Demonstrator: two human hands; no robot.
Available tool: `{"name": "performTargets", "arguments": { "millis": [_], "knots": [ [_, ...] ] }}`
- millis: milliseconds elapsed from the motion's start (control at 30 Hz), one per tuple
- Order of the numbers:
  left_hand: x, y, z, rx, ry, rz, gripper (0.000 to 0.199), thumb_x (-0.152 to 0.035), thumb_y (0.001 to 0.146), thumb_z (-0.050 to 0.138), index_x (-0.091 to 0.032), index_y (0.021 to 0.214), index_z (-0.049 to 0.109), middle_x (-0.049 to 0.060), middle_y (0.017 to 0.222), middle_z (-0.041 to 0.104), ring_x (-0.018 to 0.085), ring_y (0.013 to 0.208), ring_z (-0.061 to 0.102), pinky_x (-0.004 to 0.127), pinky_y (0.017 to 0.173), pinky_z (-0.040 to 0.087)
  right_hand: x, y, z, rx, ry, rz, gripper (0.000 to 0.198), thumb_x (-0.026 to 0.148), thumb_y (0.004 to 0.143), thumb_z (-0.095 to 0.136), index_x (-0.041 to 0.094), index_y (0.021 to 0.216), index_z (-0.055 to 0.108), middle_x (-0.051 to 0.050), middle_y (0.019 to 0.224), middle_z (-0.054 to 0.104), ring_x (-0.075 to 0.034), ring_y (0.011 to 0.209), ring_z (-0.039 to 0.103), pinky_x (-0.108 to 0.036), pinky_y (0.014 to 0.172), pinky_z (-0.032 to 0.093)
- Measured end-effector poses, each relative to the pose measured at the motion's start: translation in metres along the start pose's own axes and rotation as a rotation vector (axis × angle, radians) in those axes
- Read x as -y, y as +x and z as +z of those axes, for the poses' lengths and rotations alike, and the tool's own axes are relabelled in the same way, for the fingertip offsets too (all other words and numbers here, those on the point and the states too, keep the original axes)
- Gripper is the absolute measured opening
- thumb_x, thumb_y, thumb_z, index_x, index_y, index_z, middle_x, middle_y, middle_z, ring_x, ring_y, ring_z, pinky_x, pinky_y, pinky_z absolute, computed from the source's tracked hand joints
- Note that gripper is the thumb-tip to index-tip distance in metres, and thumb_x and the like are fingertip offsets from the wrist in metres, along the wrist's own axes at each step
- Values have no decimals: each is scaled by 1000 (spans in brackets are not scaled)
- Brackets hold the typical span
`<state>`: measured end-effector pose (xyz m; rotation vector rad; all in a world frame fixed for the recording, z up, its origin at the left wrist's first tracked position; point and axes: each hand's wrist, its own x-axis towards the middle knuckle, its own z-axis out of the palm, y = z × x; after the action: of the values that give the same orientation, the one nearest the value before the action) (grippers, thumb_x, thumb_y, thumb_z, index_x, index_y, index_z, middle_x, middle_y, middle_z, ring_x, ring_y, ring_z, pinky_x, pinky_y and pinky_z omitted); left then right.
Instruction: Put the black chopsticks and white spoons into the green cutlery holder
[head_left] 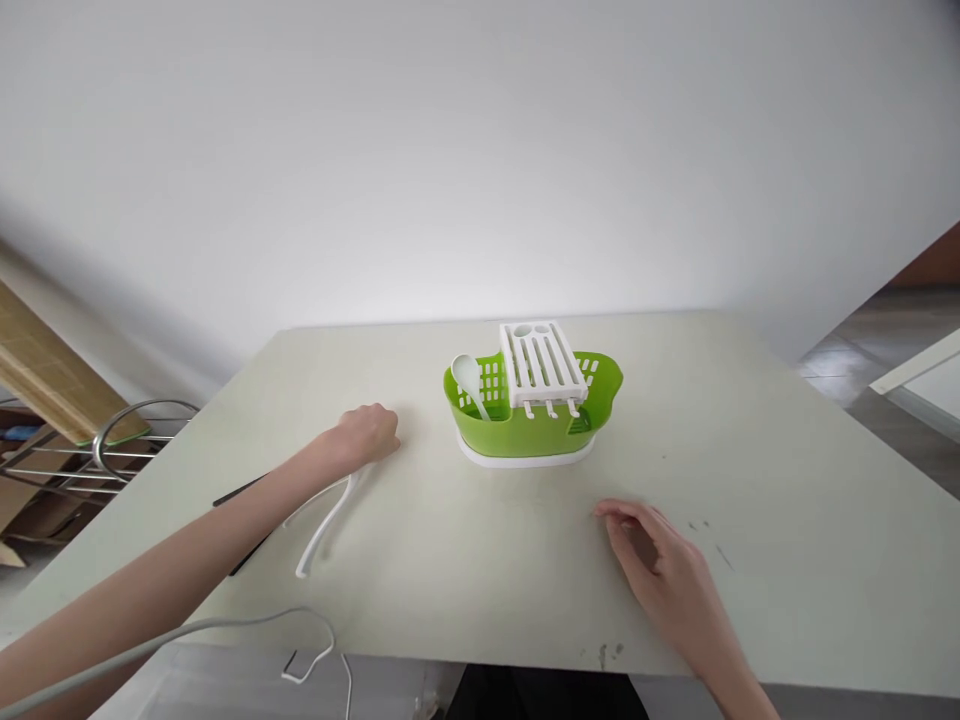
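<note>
A green basket (487, 438) on a white base tray (525, 461) stands at the middle of the table. Across its top lies a white slotted rack (544, 362) with small hooks along its front. A pale spoon (468, 376) leans inside the basket's left end, bowl up. Left of the basket, my left hand (367, 436) is closed on the upper end of a white curved utensil (327, 526); the gripped end is hidden. Black thin sticks (247, 556) lie partly behind my left forearm. My right hand (660, 565) is over the table's front right, fingers curled together, with nothing visible in them.
A pale table (480, 570) stands against a white wall. At the left edge are a metal wire rack (112, 450) and a yellowish board (60, 370). A white cable (225, 622) crosses the lower left. Dark marks (603, 655) spot the front edge.
</note>
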<state>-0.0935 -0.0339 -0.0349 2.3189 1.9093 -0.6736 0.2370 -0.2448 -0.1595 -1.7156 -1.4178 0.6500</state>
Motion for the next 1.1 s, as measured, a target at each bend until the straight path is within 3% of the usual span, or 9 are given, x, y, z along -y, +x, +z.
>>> {"name": "performTargets", "arguments": {
  "millis": [233,467,633,933,1100],
  "knots": [
    [3,-2,11,19,30,-44,19,-22,83,54,-16,70,67,24,92,74,37,89,74,40,71,52,-2,1,0,5,-7,0,30,51,104,50,30,108,71,-6,118,75,-24,105,70,-32,81,57],
    [2,-1,18,-12,18,-105,31,-25,93,45,-12,93,74,25,102,76,34,94,75,37,76,53,-1,1,0,-4,-1,3,33,52,104,50,28,111,72,-8,119,75,-24,104,70,-32,78,57],
    [-7,0,30,-78,-10,-188,44,-27,103,34,-4,122,66,28,116,73,37,110,73,40,84,55,-3,0,0,9,-8,10,30,51,103,50,30,111,71,-5,119,75,-22,107,69,-32,83,56],
    [-18,-4,45,-186,-68,-268,49,-37,107,32,-1,129,57,28,108,74,38,107,74,41,83,54,-7,0,0,5,-11,-7,29,50,103,50,30,109,71,-5,119,75,-23,108,69,-36,90,55],
    [-22,-13,30,-213,-39,-242,53,-47,107,34,-3,125,58,25,97,75,40,101,75,40,79,54,-6,0,0,1,-15,-11,29,50,103,51,30,108,71,-5,118,75,-23,106,70,-34,86,57]
  ]
}}
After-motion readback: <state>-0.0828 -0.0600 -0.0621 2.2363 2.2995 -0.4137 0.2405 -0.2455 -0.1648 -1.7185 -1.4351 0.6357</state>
